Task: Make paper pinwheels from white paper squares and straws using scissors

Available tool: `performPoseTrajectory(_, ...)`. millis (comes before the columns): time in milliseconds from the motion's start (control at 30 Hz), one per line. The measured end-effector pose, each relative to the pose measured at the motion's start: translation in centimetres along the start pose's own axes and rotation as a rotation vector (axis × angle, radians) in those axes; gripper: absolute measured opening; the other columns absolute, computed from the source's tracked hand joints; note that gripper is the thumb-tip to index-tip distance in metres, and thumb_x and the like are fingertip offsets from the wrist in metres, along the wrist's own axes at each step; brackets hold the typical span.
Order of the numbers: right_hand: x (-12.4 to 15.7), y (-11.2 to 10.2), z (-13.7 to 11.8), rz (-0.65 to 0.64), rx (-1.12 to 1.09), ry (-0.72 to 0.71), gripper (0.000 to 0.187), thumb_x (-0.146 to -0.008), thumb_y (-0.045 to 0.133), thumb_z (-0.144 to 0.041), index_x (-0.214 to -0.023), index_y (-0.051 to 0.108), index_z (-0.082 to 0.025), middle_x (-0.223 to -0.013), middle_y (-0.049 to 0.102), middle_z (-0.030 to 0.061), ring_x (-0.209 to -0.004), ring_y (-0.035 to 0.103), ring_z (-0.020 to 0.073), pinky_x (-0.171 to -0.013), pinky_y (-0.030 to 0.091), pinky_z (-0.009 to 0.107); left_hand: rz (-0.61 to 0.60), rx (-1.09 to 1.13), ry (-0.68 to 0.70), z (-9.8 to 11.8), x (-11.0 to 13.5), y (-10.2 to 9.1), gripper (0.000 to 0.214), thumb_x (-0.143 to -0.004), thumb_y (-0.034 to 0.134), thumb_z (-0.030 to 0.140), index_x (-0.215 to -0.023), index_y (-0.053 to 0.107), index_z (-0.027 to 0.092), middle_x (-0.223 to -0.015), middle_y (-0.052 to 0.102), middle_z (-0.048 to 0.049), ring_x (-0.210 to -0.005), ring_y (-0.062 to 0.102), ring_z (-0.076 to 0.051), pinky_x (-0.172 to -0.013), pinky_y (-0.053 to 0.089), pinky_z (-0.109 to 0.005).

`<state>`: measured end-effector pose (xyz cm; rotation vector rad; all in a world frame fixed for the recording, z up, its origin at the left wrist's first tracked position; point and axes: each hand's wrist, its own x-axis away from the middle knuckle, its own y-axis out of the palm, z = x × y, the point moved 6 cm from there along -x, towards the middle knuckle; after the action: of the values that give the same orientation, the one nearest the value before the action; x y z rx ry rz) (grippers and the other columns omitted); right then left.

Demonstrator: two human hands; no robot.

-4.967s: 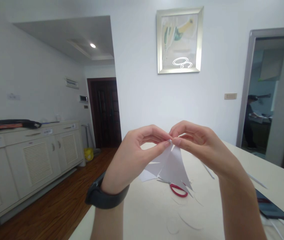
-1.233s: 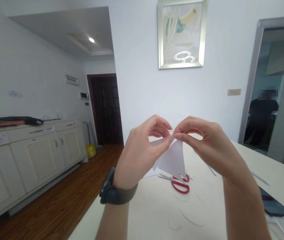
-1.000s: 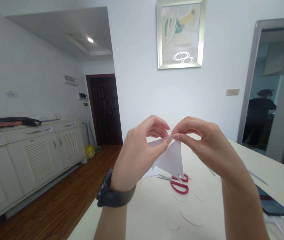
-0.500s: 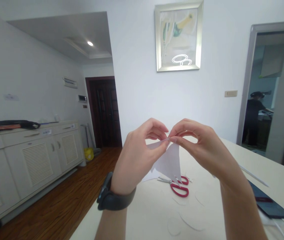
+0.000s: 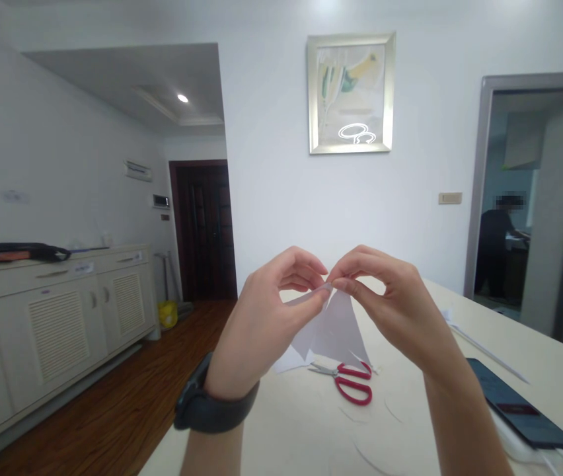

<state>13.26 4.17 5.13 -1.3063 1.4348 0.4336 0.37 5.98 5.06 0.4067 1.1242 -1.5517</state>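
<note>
Both my hands are raised above a cream table (image 5: 410, 430), pinching the top point of a folded white paper triangle (image 5: 338, 330). My left hand (image 5: 271, 311), with a dark watch on its wrist, grips the tip from the left. From the right, my right hand (image 5: 390, 301) pinches the same tip between thumb and forefinger. The paper hangs down from the fingertips, its layers slightly parted. Red-handled scissors (image 5: 348, 385) lie on the table just beyond and below the paper.
White paper scraps (image 5: 289, 360) and thin curved offcuts lie around the scissors. A dark phone (image 5: 519, 403) rests at the table's right. A white cabinet (image 5: 53, 324) lines the left wall. A person (image 5: 494, 254) stands in the doorway at the right.
My hands and the paper keep the same pinch. The view has tilted a little, so hands, scissors and phone sit slightly lower and further left in the frame.
</note>
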Motion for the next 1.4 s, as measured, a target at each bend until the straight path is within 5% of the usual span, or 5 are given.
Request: performPoseTrajectory(1400,0.01,-0.31,-0.55,0.033,0.023,-0.017,0.009,-0.08,0.058,-0.014,-0.075,0.062,-0.02,-0.079,0.059,-0.0018,-0.075,0.055,0.0108,-0.069,0.045,0.024,-0.03,-0.013,-0.02,-0.08,-0.04,-0.02,0.008,-0.08,0.055,0.026,-0.087,0.054,0.021,-0.086,0.061,0.0006,-0.082,0.059,-0.013,-0.077,0.048,-0.025)
